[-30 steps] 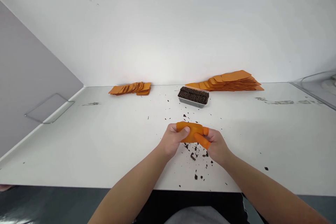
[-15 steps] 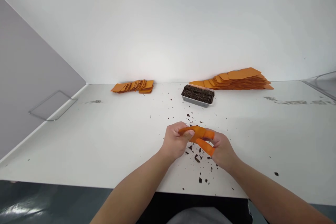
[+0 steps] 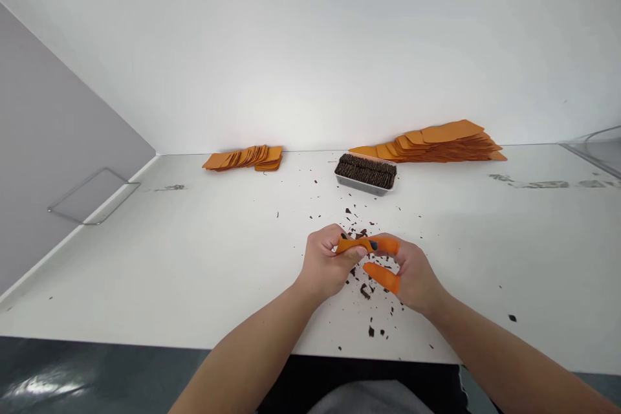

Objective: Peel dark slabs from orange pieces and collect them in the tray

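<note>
Head view: the left hand (image 3: 324,264) and the right hand (image 3: 418,277) meet above the white surface (image 3: 194,259), between its far and near edges. The left thumb and fingers pinch the orange piece (image 3: 350,246), the workpiece, which is bent and held above the surface. Dark material (image 3: 373,245) shows at its right end.

The right thumb and forefinger are spread apart. The forefinger cover (image 3: 388,245) reaches the right end of the workpiece; whether it presses on it cannot be told. The thumb cover (image 3: 381,277) stands clear. The remaining right fingers are largely hidden, so their state cannot be told.

Dark flakes (image 3: 371,331) are scattered below the hands, some close to the near edge. A tray (image 3: 359,187) filled with dark pieces (image 3: 366,169) stands near the far edge. The right stack (image 3: 441,136) of orange pieces lies along that edge, towards the far right corner; a smaller left row (image 3: 242,158) lies along it, towards the far left corner.

The step in hand appears to be flexing the workpiece to work the dark material loose. The next move calls for a steady left pinch and controlled closing of the right thumb and forefinger.
</note>
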The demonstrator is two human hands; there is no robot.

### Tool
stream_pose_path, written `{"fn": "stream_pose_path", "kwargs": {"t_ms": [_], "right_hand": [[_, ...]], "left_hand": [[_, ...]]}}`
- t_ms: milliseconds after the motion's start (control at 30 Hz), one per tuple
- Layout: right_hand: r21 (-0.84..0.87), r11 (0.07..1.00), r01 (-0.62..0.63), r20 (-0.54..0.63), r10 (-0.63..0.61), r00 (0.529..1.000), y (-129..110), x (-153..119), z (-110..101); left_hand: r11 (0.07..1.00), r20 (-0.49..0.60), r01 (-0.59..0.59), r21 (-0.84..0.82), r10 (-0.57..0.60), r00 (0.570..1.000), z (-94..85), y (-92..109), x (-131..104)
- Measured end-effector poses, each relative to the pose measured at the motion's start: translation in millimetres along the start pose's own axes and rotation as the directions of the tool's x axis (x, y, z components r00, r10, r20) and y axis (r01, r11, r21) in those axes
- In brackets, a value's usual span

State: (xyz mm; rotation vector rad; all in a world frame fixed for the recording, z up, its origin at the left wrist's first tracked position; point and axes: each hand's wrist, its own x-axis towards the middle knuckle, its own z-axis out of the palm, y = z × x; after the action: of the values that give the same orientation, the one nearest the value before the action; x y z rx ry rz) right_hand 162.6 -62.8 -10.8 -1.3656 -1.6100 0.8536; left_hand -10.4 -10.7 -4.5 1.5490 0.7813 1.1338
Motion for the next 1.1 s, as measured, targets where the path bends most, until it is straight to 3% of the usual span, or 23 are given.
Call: {"fn": "stream_pose_path", "kwargs": {"t_ms": [267,433,533,633,700,767,933,1100], "right_hand": [[0.027,0.991,0.131,-0.099,-0.128,0.987,15.3,3.1,-9.0],[0.056,0.989,0.134,-0.261,-0.115,0.959,22.4,12.8,-35.2],[-0.05,0.997,0.054,-0.337,-0.068,0.939,26.7,23.3,-55.2],[-0.313,0.95,-0.016,-0.373,-0.107,0.922,33.5,45.4,-75.4],[-0.523,0.851,-0.045,-0.333,-0.155,0.93,38.0,68.5,-88.5],[-0.688,0.718,-0.104,-0.241,-0.091,0.966,40.0,96.2,-100.6],[-0.791,0.61,-0.049,-0.047,0.02,0.999,29.6,158.2,-126.2],[-0.868,0.495,0.032,0.108,0.126,0.986,19.8,179.7,-147.3]], "left_hand": [[0.967,0.021,-0.122,0.225,0.121,0.992,-2.0,3.9,1.7],[0.944,0.037,-0.077,0.32,0.069,0.997,-0.4,1.9,3.9],[0.945,0.042,-0.011,0.327,-0.003,0.999,2.0,1.3,3.4],[0.94,0.073,-0.01,0.341,-0.016,0.997,4.9,0.3,0.9],[0.937,0.106,-0.034,0.348,-0.003,0.994,7.3,-0.8,-1.5],[0.936,0.136,-0.061,0.347,0.015,0.991,9.6,-1.6,-3.8],[0.931,0.143,-0.073,0.359,0.022,0.989,10.3,0.6,-4.9],[0.924,0.105,-0.023,0.381,-0.018,0.994,6.8,3.7,-0.3]]}}
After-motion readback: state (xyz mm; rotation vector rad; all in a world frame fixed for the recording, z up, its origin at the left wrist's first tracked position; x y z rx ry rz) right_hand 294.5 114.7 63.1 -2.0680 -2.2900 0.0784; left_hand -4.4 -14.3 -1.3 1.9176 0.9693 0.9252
